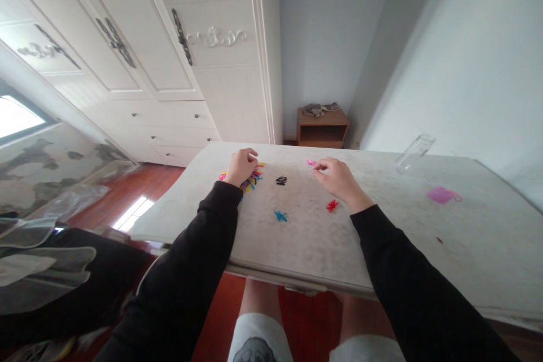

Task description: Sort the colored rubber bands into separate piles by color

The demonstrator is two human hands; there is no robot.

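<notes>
My left hand (242, 166) is curled over a mixed pile of small coloured bands (251, 180), which look like rubber bands, and hides part of it. Its fingers are closed; what they hold, if anything, is hidden. The fingers of my right hand (338, 180) are bent in a pinch, with the tips right beside a small pink cluster of bands (311, 162). Whatever is in that pinch is too small to make out. Between my hands lie a black cluster of bands (281, 180) and, nearer to me, a blue cluster (280, 215). A red cluster (332, 206) sits below my right hand.
A clear glass vessel (413, 154) stands near the far right edge of the white table (305, 249). A pink bag-like item (442, 195) and a small brown speck (440, 240) lie to the right. White wardrobes and a wooden cabinet (323, 124) are beyond.
</notes>
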